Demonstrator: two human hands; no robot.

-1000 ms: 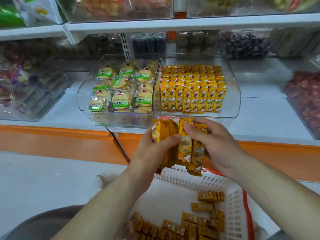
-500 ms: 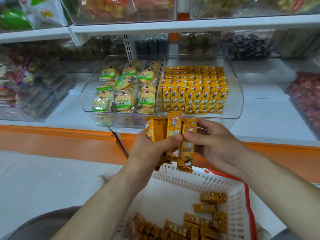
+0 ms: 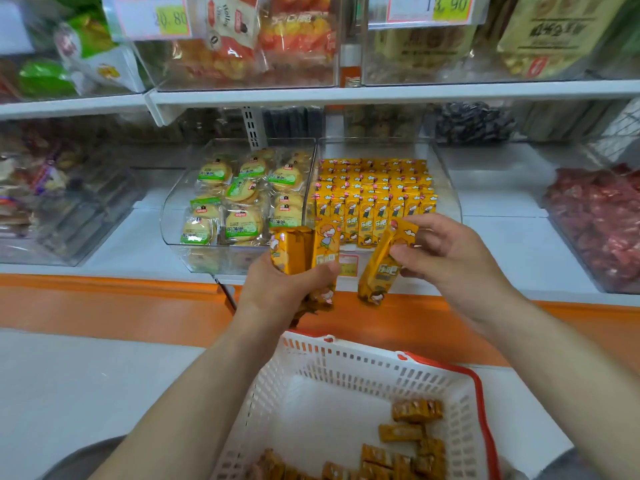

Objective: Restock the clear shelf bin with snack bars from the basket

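My left hand grips a bundle of yellow snack bars, upright, just below the shelf edge. A single yellow snack bar, tilted, is pinched by my right hand a short way to the right of the bundle. Behind both hands stands the clear shelf bin, filled with rows of the same yellow bars. Below, the white basket with red handles holds several loose bars at its near right.
A second clear bin of green-labelled round biscuits sits left of the yellow one. Other bins flank them: mixed sweets at far left, red packets at far right. An upper shelf overhangs. An orange plinth runs below.
The view has lifted toward the shelf. My right hand has pulled one bar away from the bundle to the right; earlier both hands held the bars together.
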